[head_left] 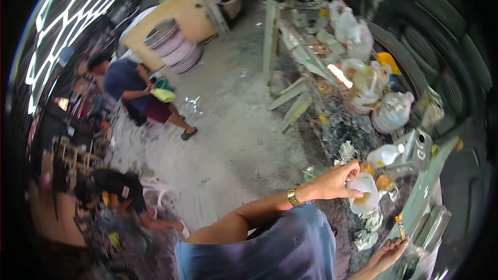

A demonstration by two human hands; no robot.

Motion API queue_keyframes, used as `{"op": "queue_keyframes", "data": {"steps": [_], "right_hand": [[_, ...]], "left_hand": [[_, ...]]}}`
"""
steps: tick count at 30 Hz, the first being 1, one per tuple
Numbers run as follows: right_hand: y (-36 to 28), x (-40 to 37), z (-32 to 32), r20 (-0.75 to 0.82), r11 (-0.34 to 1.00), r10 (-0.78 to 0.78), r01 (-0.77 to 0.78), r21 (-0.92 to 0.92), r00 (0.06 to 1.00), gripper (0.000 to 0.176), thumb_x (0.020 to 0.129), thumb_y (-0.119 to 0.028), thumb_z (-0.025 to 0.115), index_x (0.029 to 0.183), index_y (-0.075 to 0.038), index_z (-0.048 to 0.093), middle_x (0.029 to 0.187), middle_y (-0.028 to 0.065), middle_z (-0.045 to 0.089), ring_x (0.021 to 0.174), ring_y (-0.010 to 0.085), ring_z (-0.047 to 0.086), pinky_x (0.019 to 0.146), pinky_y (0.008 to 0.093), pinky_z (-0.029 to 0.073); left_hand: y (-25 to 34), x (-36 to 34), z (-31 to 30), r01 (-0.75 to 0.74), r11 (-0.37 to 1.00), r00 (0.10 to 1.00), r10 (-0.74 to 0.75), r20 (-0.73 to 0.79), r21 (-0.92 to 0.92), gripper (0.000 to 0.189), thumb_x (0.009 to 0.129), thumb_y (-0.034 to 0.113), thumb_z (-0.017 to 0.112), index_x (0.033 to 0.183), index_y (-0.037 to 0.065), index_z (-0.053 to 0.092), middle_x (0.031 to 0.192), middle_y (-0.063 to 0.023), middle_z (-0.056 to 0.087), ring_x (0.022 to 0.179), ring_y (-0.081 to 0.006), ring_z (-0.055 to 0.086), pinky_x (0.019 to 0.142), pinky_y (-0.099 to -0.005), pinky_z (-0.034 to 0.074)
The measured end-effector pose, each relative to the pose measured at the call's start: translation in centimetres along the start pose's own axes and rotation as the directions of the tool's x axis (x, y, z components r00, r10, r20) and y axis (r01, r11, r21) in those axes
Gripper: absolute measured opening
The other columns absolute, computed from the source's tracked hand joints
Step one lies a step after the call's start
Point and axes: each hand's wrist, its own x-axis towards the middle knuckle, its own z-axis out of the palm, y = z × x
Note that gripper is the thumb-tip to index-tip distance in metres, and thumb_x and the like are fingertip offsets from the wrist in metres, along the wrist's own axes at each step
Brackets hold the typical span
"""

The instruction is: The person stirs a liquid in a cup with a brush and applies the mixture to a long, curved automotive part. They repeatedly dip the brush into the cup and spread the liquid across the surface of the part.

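My left hand (pixel 337 180) grips cup (pixel 369 182) by rim, above table (pixel 347 228) near edge. My right hand (pixel 386 255) pinches small tool (pixel 401 227). Over-tilting or squeezing cup could spill amber liquid (pixel 365 199).

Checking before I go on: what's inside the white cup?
An amber-brown substance shows inside the white cup. Its depth can't be seen, and the left hand covers part of the cup's rim.
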Motion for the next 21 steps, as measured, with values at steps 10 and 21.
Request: {"op": "queue_keyframes", "data": {"steps": [10,21], "right_hand": [[-2.5,5.0,0.4,0.179,0.996,0.073,-0.064,-0.055,0.981,0.038,0.100,-0.025,0.056,0.129,-0.001,0.051,0.080,-0.0038,0.049,0.063,0.0027,0.037,0.054,0.0188,0.033],[-5.0,8.1,-5.7,0.153,0.984,0.176,-0.177,-0.007,0.972,0.039,0.100,-0.025,0.057,0.130,-0.001,0.050,0.081,-0.0041,0.049,0.064,0.0027,0.038,0.055,0.0189,0.033]], "left_hand": [[1.3,-5.6,4.1,0.088,0.995,0.953,-0.099,-0.285,-0.050,0.048,0.078,0.029,0.082,0.103,0.006,0.048,0.092,-0.0086,0.058,0.089,-0.0212,0.059,0.085,-0.0392,0.049],[1.3,-7.5,13.1,0.122,0.988,0.901,-0.151,-0.406,-0.098,0.046,0.076,0.027,0.083,0.099,0.007,0.049,0.088,-0.0039,0.055,0.082,-0.0155,0.053,0.075,-0.0335,0.046]]}}
